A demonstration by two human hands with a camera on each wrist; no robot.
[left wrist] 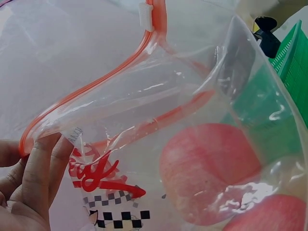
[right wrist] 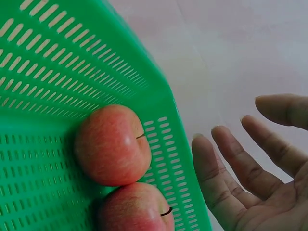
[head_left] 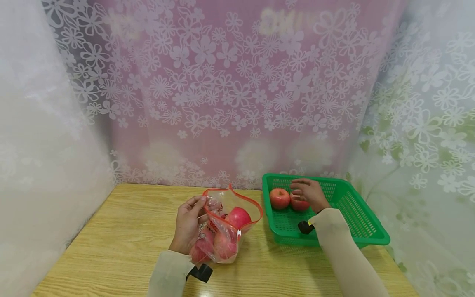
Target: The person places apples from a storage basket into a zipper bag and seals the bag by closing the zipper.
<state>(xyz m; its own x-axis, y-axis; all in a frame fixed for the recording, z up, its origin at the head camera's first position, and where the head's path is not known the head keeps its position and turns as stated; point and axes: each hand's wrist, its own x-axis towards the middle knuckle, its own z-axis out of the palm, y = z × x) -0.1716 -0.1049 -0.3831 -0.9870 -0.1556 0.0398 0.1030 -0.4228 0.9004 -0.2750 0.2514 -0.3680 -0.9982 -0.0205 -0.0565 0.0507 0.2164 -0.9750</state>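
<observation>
A clear zip bag [left wrist: 115,106] with a red-orange rim stands on the table, its mouth spread wide. Several red apples [head_left: 239,217] fill its lower part. The fingers and thumb of my left hand [head_left: 187,227] pinch the left side of the rim. To the right is a green slotted basket [head_left: 358,214], where two apples lie side by side against the left end: one apple [head_left: 279,199] uncovered, the other apple [head_left: 298,205] partly behind my right hand [head_left: 311,194] in the head view. The right hand [right wrist: 255,173] hovers there with spread fingers and holds nothing.
Under the bag and basket is a wood-grain table [head_left: 111,247]. A pink flowered curtain [head_left: 237,103] hangs behind it, with pale sheets on both sides. A black wrist camera mount [head_left: 200,273] sits at the left cuff, another black mount [head_left: 305,227] at the right.
</observation>
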